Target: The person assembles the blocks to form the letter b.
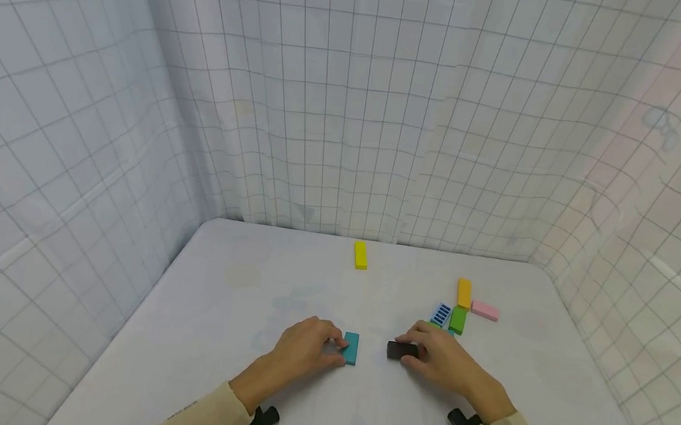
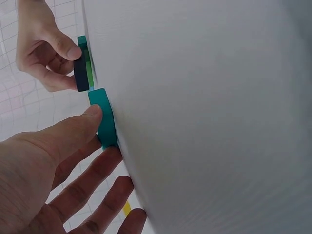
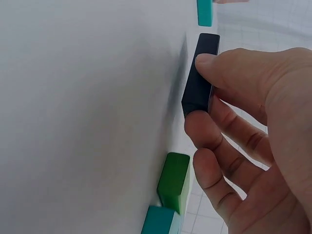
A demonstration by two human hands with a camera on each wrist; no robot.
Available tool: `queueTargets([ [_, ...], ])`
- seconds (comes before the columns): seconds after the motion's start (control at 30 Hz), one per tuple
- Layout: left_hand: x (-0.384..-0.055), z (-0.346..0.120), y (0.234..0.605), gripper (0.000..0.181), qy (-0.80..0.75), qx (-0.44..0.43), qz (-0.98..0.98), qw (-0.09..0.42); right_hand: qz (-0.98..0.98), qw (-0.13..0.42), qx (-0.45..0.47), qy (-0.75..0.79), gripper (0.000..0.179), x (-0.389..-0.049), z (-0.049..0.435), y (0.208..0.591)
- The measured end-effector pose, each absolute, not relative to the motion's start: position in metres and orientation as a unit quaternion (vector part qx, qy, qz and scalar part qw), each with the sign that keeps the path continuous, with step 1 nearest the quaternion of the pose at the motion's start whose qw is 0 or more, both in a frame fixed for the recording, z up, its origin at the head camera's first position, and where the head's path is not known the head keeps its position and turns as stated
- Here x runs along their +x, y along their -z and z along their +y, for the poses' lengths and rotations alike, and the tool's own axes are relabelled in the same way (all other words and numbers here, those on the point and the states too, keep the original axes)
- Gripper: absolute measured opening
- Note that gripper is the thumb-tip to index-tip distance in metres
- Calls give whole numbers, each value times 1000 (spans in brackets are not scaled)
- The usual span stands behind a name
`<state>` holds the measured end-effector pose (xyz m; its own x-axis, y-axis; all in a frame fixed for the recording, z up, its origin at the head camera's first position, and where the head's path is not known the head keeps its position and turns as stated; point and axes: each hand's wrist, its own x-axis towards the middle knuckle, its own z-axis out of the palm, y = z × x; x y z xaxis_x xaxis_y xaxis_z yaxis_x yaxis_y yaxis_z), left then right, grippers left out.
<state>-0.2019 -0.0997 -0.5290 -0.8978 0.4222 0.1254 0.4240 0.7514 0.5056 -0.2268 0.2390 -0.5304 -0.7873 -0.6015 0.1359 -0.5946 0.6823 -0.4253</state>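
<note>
My left hand [image 1: 309, 349] pinches a teal rectangular block [image 1: 352, 347], thumb on its near long side and fingertips at its end and far side. The block lies on the white tabletop in front of me. To its right, my right hand [image 1: 444, 363] grips a black block [image 1: 398, 351] between thumb and fingers. In the right wrist view the black block [image 3: 201, 73] casts a shadow on the white surface beside it. Its far end points toward the teal block [image 3: 204, 12], with a gap between the two.
Beyond my right hand lie a blue-and-white patterned piece [image 1: 441, 314], a green block [image 1: 458, 320], an orange block [image 1: 464, 293] and a pink block [image 1: 484, 311]. Another green block [image 3: 174, 180] and a teal block [image 3: 160, 220] sit partly hidden beneath that hand. A yellow block [image 1: 361, 255] is at the back.
</note>
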Motion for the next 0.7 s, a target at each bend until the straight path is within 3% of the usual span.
queueTargets([
  [0.7, -203, -100, 527, 23, 268, -230, -936, 0, 912, -23, -353, 209, 31, -251, 202, 524],
])
